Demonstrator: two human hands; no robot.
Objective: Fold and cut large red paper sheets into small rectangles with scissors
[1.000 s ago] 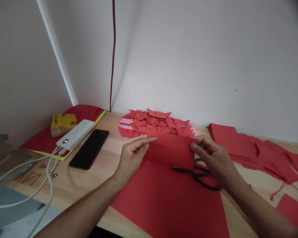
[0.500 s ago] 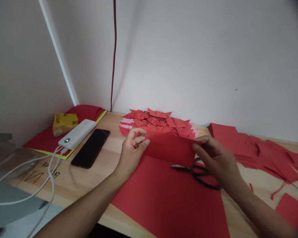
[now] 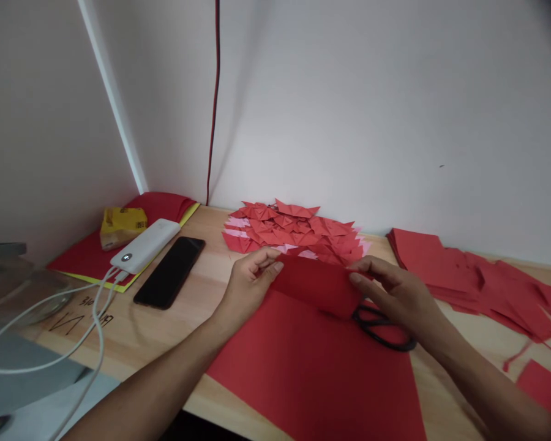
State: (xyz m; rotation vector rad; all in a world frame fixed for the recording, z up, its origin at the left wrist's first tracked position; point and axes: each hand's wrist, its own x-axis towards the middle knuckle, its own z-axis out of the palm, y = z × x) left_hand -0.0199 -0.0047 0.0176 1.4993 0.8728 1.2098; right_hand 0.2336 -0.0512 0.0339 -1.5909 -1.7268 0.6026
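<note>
A small red sheet of paper (image 3: 319, 285) is held up between my two hands. My left hand (image 3: 252, 282) pinches its left end between thumb and fingers. At the upper right corner, my right hand (image 3: 390, 291) grips it the same way. Below lies a large red sheet of paper (image 3: 321, 373) on the table. Black-handled scissors (image 3: 383, 331) rest on that sheet, their blades hidden behind the held paper.
Folded red and pink paper pieces (image 3: 294, 226) are heaped by the wall. Cut red sheets (image 3: 441, 269) lie to the right. Leftward are a black phone (image 3: 169, 272), a white power bank (image 3: 147, 247) with cables, a yellow packet (image 3: 123, 226) and more red paper (image 3: 80, 260).
The held paper has tipped and come down slightly, with its far edge lower. It now covers the scissor blades. My right hand has moved a little inward along its edge.
</note>
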